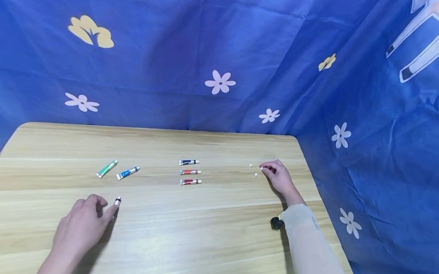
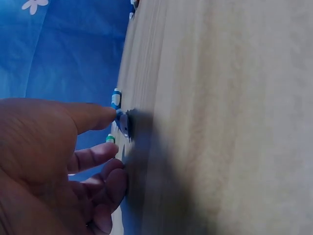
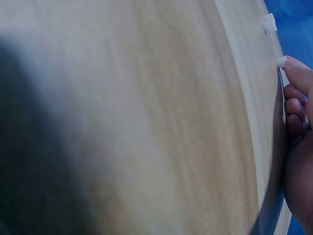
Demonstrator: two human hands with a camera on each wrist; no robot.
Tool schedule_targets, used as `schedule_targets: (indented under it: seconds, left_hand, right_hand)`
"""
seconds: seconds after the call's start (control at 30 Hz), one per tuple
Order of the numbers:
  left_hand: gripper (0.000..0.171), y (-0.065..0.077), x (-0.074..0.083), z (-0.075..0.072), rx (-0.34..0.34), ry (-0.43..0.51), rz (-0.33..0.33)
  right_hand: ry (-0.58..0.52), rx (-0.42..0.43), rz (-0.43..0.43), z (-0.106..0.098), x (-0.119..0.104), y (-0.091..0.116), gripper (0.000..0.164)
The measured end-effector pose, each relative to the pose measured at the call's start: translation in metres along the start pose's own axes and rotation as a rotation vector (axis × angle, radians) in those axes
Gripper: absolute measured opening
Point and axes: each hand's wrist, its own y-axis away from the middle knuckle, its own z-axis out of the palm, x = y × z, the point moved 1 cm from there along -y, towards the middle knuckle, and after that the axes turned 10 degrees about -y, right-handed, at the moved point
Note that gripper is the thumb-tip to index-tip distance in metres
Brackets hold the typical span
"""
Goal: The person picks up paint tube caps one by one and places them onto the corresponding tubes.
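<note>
On the left of the table my left hand lays its thumb tip against a small paint tube, the other fingers bent loosely away from it. In the left wrist view that tube shows at the thumb's end, partly hidden. Far to the right, my right hand pinches a small white cap between thumb and index finger, low over the wood. Two more white caps, one farther back and one nearer, lie just left of those fingertips.
Beyond my left hand lie a green paint tube and a blue one. Mid-table, a dark blue tube, an orange-red tube and a dark red tube form a column. Blue patterned cloth hangs behind and on the right.
</note>
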Motion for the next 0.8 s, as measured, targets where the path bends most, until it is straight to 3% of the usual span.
schedule_targets:
  seconds: [0.43, 0.63, 0.8]
  left_hand:
    - [0.024, 0.0068, 0.0022, -0.002, 0.043, -0.008, 0.076]
    - [0.026, 0.0079, 0.0029, -0.0004, 0.028, 0.027, 0.042]
    - [0.027, 0.0085, 0.004, -0.001, 0.067, 0.049, 0.029]
  right_hand:
    - [-0.018, 0.04, 0.015, 0.0048, 0.0001, -0.0005, 0.016]
    - [-0.156, 0.126, 0.123, 0.0013, -0.002, 0.0036, 0.021]
    - [-0.254, 0.169, 0.171, -0.0014, -0.0015, 0.0046, 0.025]
